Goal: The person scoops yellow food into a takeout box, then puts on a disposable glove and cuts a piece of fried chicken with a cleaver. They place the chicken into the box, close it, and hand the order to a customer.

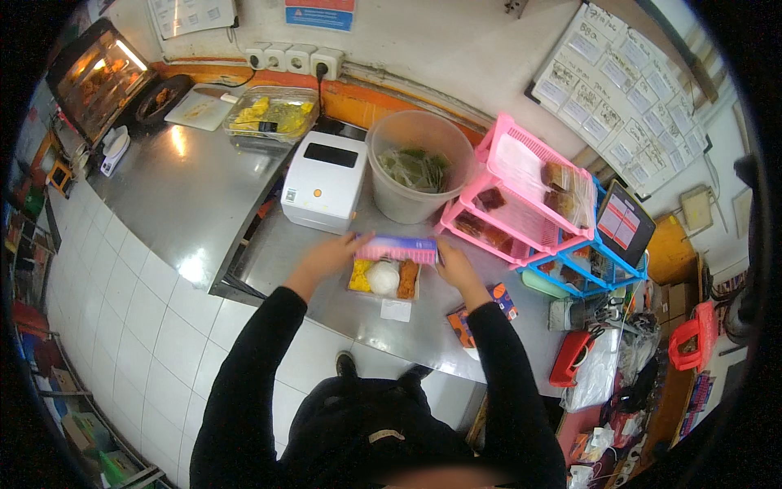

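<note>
A food box point(384, 296) lies on the steel counter in front of me, uncovered at the near side. In it are yellow egg-like pieces point(361, 276), a white mound of rice point(383, 279) and a browned fried piece point(407, 279). A pink and purple printed flap or lid point(396, 249) stands over the box's far side; whether it is joined to the box I cannot tell. My left hand point(328, 258) grips its left end and my right hand point(457, 268) its right end. A white paper slip point(396, 310) with print lies at the box's front edge.
Behind stand a white label printer point(324, 183) and a plastic bucket point(405, 205) holding leafy packets. Pink stacked baskets point(519, 205) and blue ones point(602, 272) are to the right. An orange and purple carton point(462, 327) lies by my right forearm. A red tape dispenser point(568, 360) sits farther right.
</note>
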{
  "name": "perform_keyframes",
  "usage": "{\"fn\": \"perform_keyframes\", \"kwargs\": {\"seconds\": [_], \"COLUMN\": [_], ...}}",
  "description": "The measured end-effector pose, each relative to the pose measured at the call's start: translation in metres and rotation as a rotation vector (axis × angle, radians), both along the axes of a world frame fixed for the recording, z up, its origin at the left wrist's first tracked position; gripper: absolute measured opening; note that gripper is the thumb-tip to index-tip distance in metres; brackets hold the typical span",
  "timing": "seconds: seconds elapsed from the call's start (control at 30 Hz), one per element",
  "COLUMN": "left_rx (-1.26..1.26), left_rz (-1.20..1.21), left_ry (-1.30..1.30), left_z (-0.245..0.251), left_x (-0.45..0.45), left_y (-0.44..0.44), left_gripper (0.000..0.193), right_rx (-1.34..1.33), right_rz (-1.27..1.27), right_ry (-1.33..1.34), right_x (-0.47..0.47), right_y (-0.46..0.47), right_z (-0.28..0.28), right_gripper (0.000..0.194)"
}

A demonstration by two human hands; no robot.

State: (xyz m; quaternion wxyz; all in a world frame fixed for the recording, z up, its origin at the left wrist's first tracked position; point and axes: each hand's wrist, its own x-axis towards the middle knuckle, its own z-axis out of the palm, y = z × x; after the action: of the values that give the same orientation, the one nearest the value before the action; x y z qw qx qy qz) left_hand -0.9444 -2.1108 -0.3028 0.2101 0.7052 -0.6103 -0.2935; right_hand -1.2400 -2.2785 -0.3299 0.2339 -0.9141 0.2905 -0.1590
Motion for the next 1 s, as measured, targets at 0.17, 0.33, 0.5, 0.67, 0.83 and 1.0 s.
{"fn": "perform_keyframes", "kwargs": {"seconds": [0.17,0.33,0.5,0.67,0.83,1.0], "left_rx": [-0.230,-0.554,-0.542,-0.318,-0.443,-0.483], "left_rz": [-0.248,-0.209,-0.232,-0.241,-0.051,0.086], "left_ry": [-0.158,-0.169,-0.483,-0.335,-0.256,-0.317], "left_z": [-0.043,-0.102,-0.105,-0.094,-0.105,-0.121], "left_x": [-0.027,-0.038,-0.046,-0.058,-0.077,-0.145], "left_y": [0.064,0.081,0.087,0.087,0.097,0.122], "left_gripper": [0.059,0.025,0.023,0.038,0.059,0.050], "right_rx": [-0.092,-0.339,-0.304,-0.211,-0.136,0.090], "right_rz": [0.281,0.398,0.499,0.433,0.462,0.476], "right_ry": [0.077,0.228,0.144,0.472,0.461,0.545], "right_x": [-0.038,-0.052,-0.052,-0.027,0.036,0.055], "right_y": [0.055,0.075,0.073,0.085,0.090,0.078], "right_z": [-0.025,-0.042,-0.038,-0.010,0.019,0.015], "right_gripper": [0.045,0.034,0.030,0.061,0.091,0.096]}}
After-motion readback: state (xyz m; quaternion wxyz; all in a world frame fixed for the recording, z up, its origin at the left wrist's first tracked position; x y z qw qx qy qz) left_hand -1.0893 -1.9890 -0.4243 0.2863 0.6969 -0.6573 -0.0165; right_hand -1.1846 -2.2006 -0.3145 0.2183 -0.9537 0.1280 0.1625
